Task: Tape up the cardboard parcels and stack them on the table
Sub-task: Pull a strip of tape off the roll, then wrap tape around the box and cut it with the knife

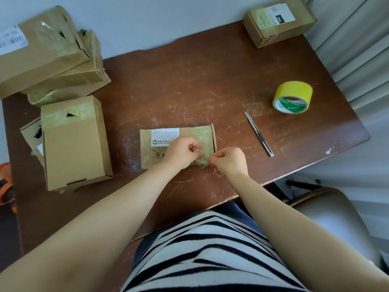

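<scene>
A small flat cardboard parcel (pixel 160 133) with a white label lies on the brown table (pixel 189 85) in front of me. Clear tape (pixel 203 142) covers its right part. My left hand (pixel 182 151) rests on the parcel, fingers curled, pinching the tape. My right hand (pixel 229 161) pinches the tape's loose end at the parcel's near right corner. A yellow tape roll (pixel 293 96) stands to the right. A utility knife (pixel 259 134) lies between the roll and the parcel.
Several cardboard boxes are piled at the left: a large one (pixel 40 51) on top and an upright one (pixel 73 142) nearer me. Another small box (pixel 277 22) sits at the far right corner. A chair (pixel 328 207) stands at the right, beside the table's near edge.
</scene>
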